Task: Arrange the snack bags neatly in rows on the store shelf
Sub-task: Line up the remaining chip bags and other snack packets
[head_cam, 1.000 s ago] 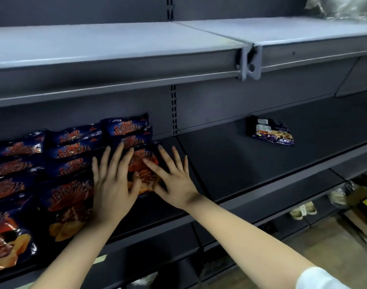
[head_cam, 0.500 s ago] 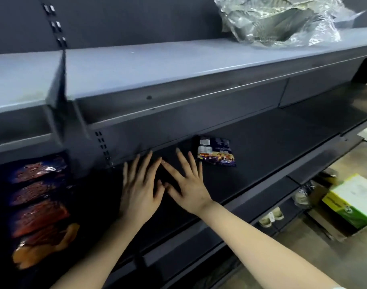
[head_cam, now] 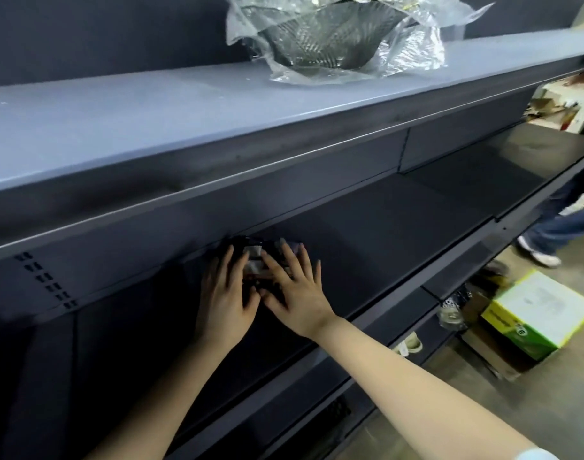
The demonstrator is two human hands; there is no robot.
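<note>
A lone dark purple snack bag [head_cam: 254, 257] lies flat near the back of the dark middle shelf [head_cam: 400, 234]. Both my hands lie on top of it and hide most of it. My left hand [head_cam: 226, 295] covers its left part with fingers straight and spread. My right hand [head_cam: 295, 287] covers its right part, fingers straight too. The thumbs nearly meet over the bag's near edge. The rows of blue and orange snack bags are out of view to the left.
A metal colander wrapped in clear plastic [head_cam: 330, 38] sits on the grey upper shelf [head_cam: 151, 114]. A green and white box [head_cam: 538, 313] and clutter lie on the floor at right. Another person's legs [head_cam: 563, 224] stand by the shelf's right end.
My view and both hands swung right, away from the rows of snack bags. The hands moved across the bare shelf and now lie on the lone purple bag.
</note>
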